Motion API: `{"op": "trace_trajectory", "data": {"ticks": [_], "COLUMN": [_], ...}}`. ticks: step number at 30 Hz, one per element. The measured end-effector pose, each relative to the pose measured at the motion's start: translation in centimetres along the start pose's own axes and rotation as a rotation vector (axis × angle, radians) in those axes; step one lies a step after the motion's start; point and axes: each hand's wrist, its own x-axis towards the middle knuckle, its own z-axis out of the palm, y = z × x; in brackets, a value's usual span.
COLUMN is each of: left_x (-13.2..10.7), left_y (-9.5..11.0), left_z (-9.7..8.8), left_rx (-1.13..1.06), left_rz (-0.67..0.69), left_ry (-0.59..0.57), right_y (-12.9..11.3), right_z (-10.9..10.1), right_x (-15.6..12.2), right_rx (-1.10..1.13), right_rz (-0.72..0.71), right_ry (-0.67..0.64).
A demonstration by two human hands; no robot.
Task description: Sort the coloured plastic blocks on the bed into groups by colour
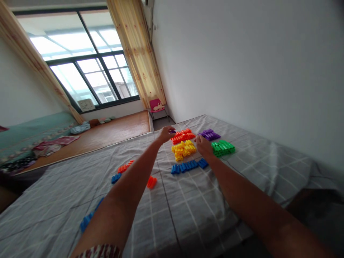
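Note:
Sorted heaps of small plastic pieces lie on a grey checked bedsheet (188, 208): red (183, 136), yellow (184, 149), purple (209, 134), green (223, 147) and a blue row (189, 166). My left hand (166, 134) reaches to the left edge of the red heap, fingers closed on a small purple piece (172, 131). My right hand (203, 146) rests between the yellow and green heaps, fingers curled down; what they hold, if anything, is hidden.
Loose pieces lie nearer me: orange ones (124, 167), another orange clump (152, 182), blue ones (116, 177) and more blue (86, 220) under my left arm. A white wall runs along the right. A wooden floor, a pink chair (157, 106) and a window lie beyond.

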Motion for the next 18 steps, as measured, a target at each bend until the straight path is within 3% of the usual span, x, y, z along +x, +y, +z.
{"op": "trace_trajectory", "data": {"ticks": [4, 7, 11, 18], "left_x": [3.8, 5.7, 7.1, 7.8], "left_y": [5.6, 7.6, 8.0, 7.9], "left_z": [4.9, 7.7, 10.5, 13.1], "left_rx": [-0.061, -0.001, 0.082, 0.179], "left_rz": [0.163, 0.206, 0.165, 0.117], "left_ry": [-0.043, -0.100, -0.148, -0.244], "right_y": [-0.5, -1.1, -1.4, -1.3], "right_z": [-0.5, -0.5, -0.7, -0.8], "right_x": [-0.9, -1.2, -1.5, -1.4], "right_rx": [-0.190, -0.210, -0.247, -0.265], "right_rz": [0.034, -0.019, -0.165, -0.207], "right_ry": [-0.143, -0.213, -0.251, -0.236]}}
